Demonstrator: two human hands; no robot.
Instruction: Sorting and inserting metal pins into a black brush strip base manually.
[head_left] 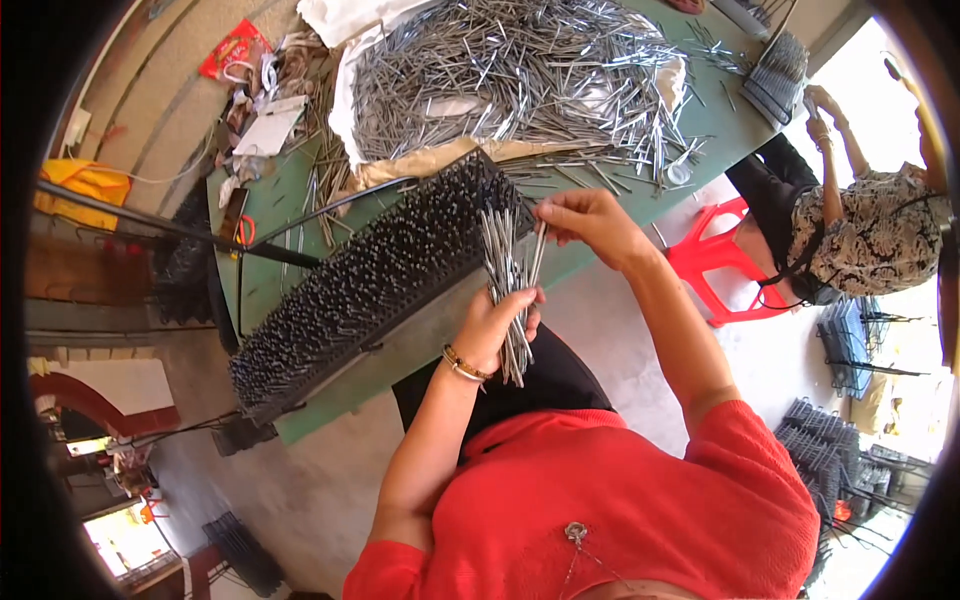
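Observation:
My left hand [488,332] is closed around a bundle of thin silvery metal rods [500,240], held upright in front of my body. The rods stick out above and below my fingers. My right hand [592,226] pinches the upper end of a single metal rod [538,258] at the bundle's right side. That rod's lower end reaches down to the fingers of my left hand. Just left of the bundle is a long black rack [345,345], thickly set with short upright pins. Its right end lies close to the rod tips.
A large heap of loose rods [520,85] covers a sheet on the green table [660,205]. Black bars [180,225] cross at left. Orange-handled scissors [246,231] lie near the rack. At right, another person [870,235] sits on a red stool [705,255] beside a smaller rack [778,82].

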